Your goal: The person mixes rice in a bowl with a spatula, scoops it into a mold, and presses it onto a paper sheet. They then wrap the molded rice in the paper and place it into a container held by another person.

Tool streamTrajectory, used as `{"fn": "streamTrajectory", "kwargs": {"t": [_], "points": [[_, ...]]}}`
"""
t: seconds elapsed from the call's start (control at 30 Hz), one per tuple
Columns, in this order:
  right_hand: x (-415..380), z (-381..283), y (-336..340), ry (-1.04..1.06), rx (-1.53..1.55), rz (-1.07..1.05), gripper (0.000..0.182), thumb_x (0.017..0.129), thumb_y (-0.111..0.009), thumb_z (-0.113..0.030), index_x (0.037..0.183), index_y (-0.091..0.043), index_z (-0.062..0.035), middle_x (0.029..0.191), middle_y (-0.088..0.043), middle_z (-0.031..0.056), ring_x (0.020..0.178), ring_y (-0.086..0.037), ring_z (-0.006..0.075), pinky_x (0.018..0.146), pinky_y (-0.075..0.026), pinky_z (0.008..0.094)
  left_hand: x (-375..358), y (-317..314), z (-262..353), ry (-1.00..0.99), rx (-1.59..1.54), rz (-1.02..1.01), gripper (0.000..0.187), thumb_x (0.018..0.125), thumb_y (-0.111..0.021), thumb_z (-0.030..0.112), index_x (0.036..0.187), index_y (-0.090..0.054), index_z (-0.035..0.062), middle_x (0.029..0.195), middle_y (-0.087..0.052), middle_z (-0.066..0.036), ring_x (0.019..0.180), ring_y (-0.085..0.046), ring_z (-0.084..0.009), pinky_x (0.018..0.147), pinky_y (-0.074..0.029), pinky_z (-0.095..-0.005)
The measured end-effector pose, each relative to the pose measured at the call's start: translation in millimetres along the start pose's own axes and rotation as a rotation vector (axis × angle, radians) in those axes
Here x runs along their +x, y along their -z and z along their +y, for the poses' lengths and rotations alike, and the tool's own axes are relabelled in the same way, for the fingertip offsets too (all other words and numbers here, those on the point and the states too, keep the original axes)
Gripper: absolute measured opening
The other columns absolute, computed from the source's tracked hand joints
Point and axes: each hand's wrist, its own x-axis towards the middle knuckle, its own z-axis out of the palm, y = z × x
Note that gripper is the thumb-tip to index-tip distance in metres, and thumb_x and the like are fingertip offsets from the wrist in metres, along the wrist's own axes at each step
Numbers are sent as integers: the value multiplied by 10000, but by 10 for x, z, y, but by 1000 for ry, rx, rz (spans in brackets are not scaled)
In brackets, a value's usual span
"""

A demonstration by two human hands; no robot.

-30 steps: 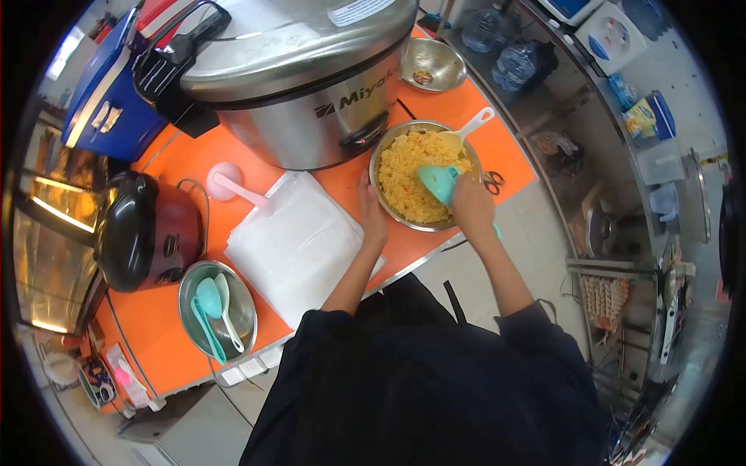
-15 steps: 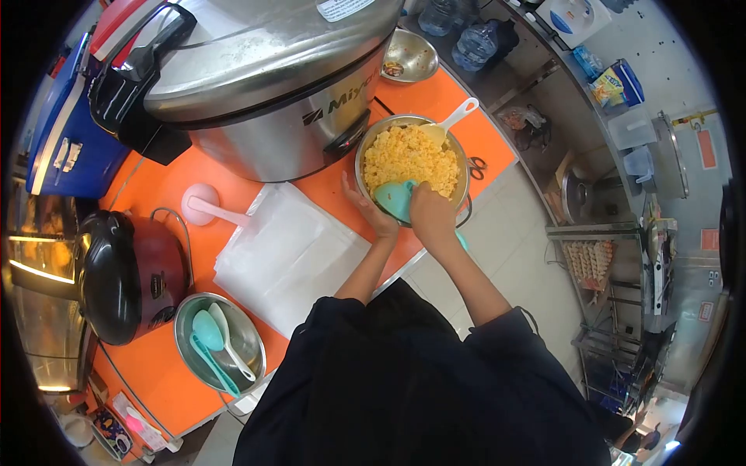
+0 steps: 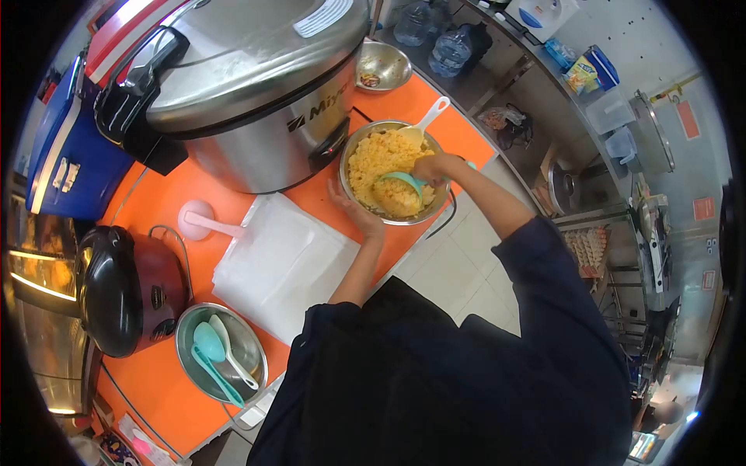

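Observation:
A metal bowl (image 3: 346, 186) of yellow fried rice (image 3: 375, 158) sits near the table's right edge. My right hand (image 3: 437, 168) is closed round the handle of a teal scoop (image 3: 420, 186), whose cup is tilted in the rice with rice in it. A white rice paddle (image 3: 430, 116) is stuck in the far side of the rice, its handle over the rim. My left hand (image 3: 359, 215) lies against the bowl's near left side, fingers stretched out and thumb side partly hidden.
A large steel rice cooker (image 3: 256, 147) stands behind. White paper sheets (image 3: 284, 260) and a pink ladle (image 3: 196, 220) lie left, by a dark red cooker (image 3: 128, 287). Another metal bowl (image 3: 252, 342) holds scoops and a paddle. A small bowl (image 3: 392, 66) is at the back.
My right hand has turned and shifted outward, elbow swung right. The scoop, earlier showing its outside, now shows its cup with rice. My left hand stays at the bowl.

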Motion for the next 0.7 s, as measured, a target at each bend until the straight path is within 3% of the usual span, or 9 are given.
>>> {"fn": "streamTrajectory", "kwargs": {"t": [0.03,0.1,0.17,0.23,0.3,0.4,0.57,0.63,0.7], "points": [[-43,36,61,-92,43,-136,299,810,-363,-161,728,-584,21,668,-581,180,606,-587,274,545,-455,408,-9,-13,25,2,-3,-7,833,791,-201,680,1334,-78,60,1365,-154,-147,1260,-209,-294,1018,-229,-442],[-170,162,3,-191,190,28,280,817,-368,-147,694,-566,9,682,-591,179,599,-594,294,539,-458,413,-21,-13,84,117,-13,51,810,798,-185,674,1330,-92,69,1353,-189,-152,1257,-216,-295,1018,-235,-436],[-236,271,-127,-29,-152,461,262,855,-373,-185,758,-528,3,683,-591,178,608,-600,319,544,-463,427,-36,-20,143,134,16,33,804,802,-175,670,1326,-102,65,1352,-190,-153,1257,-217,-294,1018,-235,-435],[-479,26,-436,-119,-98,783,234,849,-422,-198,739,-480,1,726,-578,209,588,-599,294,486,-466,396,-11,-18,131,147,40,11,797,806,-165,666,1322,-111,60,1351,-191,-154,1257,-218,-294,1018,-236,-433],[-423,-140,-944,-118,343,918,211,871,-404,-212,852,-427,-3,740,-566,238,627,-581,368,543,-458,453,-4,-3,75,114,65,12,789,812,-157,659,1317,-128,53,1350,-192,-157,1254,-224,-295,1020,-234,-434],[-702,-378,-1095,65,465,926,226,880,-387,-226,886,-363,-2,701,-556,251,650,-557,418,580,-440,491,-11,-29,86,106,103,39,784,816,-158,654,1308,-147,44,1346,-198,-157,1249,-233,-293,1019,-240,-432],[-694,75,-616,-95,533,954,227,848,-417,-158,925,-466,50,725,-574,241,693,-569,405,589,-454,473,-20,-63,90,92,90,41,772,821,-159,645,1296,-165,36,1334,-217,-162,1242,-243,-295,1007,-268,-432],[-552,276,-536,-77,130,675,187,809,-433,-112,815,-529,48,705,-577,221,673,-594,363,553,-474,435,-15,-42,71,96,61,40,770,821,-160,643,1292,-170,33,1330,-222,-164,1240,-246,-296,1003,-277,-432],[-510,173,-546,-143,86,677,177,789,-442,-101,785,-546,42,715,-588,204,673,-604,341,561,-487,415,0,-37,54,87,74,53,767,822,-160,642,1289,-173,34,1328,-223,-167,1237,-251,-299,1001,-281,-437]]}}
